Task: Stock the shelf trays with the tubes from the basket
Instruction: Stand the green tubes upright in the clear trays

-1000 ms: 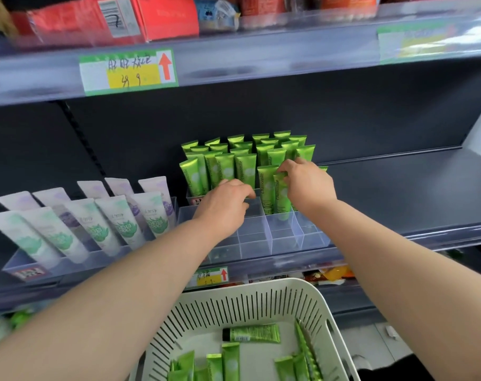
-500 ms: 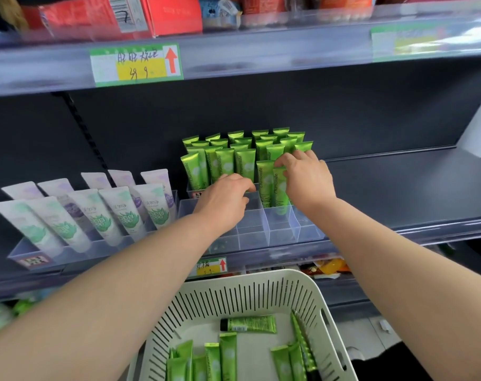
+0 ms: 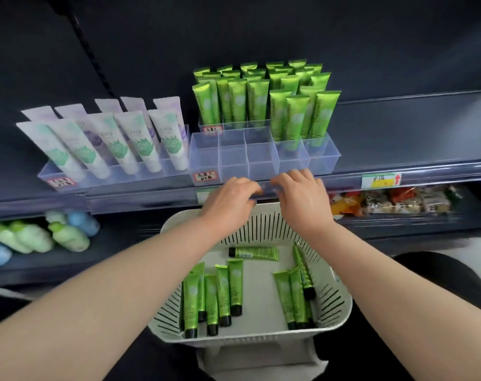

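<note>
Left hand (image 3: 231, 200): hovered before the shelf lip (image 3: 151, 193), above the far rim of the basket; showed loosely curled fingers and gripped nothing visible, though blurred.
Right hand (image 3: 302, 200): hovered just beside the left hand at the same height, with fingertips turned towards it; likewise relaxed, loosely curled, held nothing visible.
Basket (image 3: 341, 306): sat below the hands, in front of the shelf; pale, slotted along the walls.
Tubes in basket (image 3: 222, 291): lay flat on the basket floor; gathered in one cluster at left with black caps towards the camera and another at right close to the wall, plus a crosswise tube (image 3: 254, 253) near the far side.
Front tray (image 3: 261, 160): stood clear-walled at the shelf's front, divided into compartments; bore a red-edged handwritten label at its left corner.
Tubes in front tray (image 3: 295, 116): stood upright, crimped ends up, in the rear compartments at the right end.
Rear tubes (image 3: 257, 103): stood upright in packed rows behind the front tray.
White tubes (image 3: 141, 145): leaned back in a separate clear tray, just beside the front tray on its left.
Price tag (image 3: 382, 180): stuck on the shelf lip right of the hands; yellow and green with a red arrow.
Lower shelf: held green and blue bottles (image 3: 66, 235) at left and snack packets (image 3: 393, 202) at right.
</note>
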### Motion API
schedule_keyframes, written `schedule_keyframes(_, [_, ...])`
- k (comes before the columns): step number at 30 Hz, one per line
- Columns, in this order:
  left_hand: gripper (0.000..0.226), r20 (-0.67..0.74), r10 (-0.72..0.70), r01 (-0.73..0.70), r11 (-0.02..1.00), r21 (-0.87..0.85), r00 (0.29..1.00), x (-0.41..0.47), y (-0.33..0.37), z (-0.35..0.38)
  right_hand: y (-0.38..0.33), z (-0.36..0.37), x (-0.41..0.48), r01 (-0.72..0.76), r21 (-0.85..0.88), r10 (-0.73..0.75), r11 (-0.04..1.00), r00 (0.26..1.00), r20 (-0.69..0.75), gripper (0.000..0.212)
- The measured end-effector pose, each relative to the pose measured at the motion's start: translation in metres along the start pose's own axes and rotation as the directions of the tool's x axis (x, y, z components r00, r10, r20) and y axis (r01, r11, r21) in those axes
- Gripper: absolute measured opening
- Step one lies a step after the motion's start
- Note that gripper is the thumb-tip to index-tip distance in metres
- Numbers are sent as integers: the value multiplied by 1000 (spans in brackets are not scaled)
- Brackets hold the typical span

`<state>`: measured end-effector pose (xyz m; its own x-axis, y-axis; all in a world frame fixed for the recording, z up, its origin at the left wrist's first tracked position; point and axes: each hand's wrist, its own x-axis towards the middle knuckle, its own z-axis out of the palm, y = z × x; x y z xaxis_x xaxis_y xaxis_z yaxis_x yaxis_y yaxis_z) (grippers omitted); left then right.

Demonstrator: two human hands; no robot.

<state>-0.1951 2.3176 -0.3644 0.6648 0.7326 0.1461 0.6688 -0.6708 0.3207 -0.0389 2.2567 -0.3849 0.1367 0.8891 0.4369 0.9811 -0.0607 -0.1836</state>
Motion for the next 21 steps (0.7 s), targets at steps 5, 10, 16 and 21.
schedule_keyframes(5, [28,130,-188,191,981,-13,974,-34,-33,43,-10,41,-43,-45,25,36,999,956,293,35])
schedule_keyframes(10, [28,266,-356,376,926,-24,896,-60,-69,79,-16,80,-71,-53,14,38,998,851,524,39])
schedule_keyframes(16, [38,335,-464,500,865,-26,820,-77,-98,113,-32,127,-81,-58,21,22,998,657,753,38])
schedule_keyframes(21, [32,359,-488,537,843,-45,796,-84,-107,130,-60,160,-94,77,57,-86,995,455,887,66])
